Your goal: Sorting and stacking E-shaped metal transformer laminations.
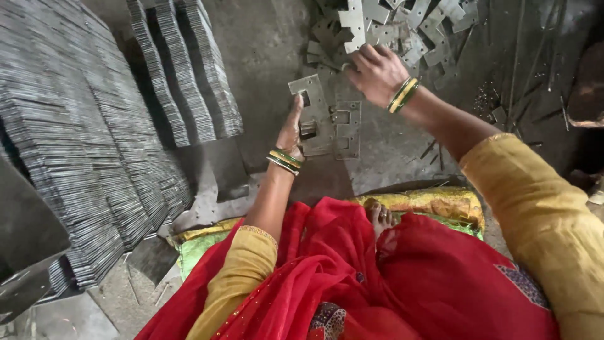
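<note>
Steadying a notched plate (pixel 313 116) by its edge, left hand (pixel 290 132) open (right hand (pixel 375 72) grips from the loose pile (pixel 402 28)).

A grey, flat rectangular metal plate with small square cut-outs (pixel 309 113) is seen standing on its long edge, slightly tilted, on the dusty floor near the middle of the scene, and a second grey cut-out plate of the same kind (pixel 347 129) is laid flat just to its right. Further away and to the right, a loose heap of similar notched grey metal plates (pixel 402 28) is spread over the floor, its pieces overlapping at many angles.
</note>
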